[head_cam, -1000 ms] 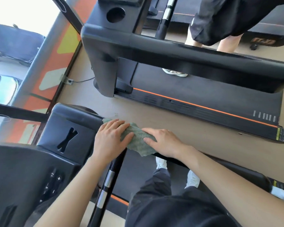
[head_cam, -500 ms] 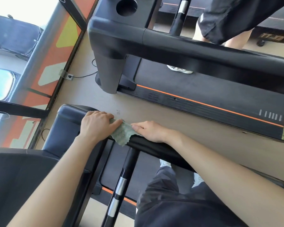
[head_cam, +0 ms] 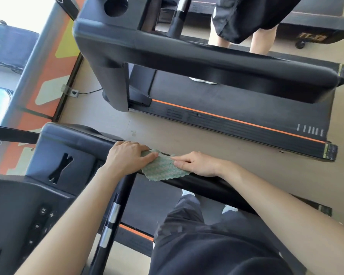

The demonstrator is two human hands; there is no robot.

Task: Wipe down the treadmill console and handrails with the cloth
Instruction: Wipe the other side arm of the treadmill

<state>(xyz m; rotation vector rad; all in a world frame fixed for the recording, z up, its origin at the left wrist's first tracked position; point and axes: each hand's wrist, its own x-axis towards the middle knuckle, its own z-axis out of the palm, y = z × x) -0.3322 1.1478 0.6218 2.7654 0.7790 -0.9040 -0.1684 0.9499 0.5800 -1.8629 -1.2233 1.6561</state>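
The handrail [head_cam: 207, 185] runs bare rightward; the console [head_cam: 83, 153] blocks leftward; the neighbouring treadmill [head_cam: 226, 108] stands well apart.

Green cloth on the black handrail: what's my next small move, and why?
Probably slide the green waffle-textured cloth along the black padded handrail toward you. The left hand rests on its left edge, the right hand touches its right edge, and the rail beyond lies uncovered.

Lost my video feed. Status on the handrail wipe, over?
Left hand presses cloth flat on handrail. Right hand fingers on cloth's edge, grip unclear. Nothing seen blocking the rail.
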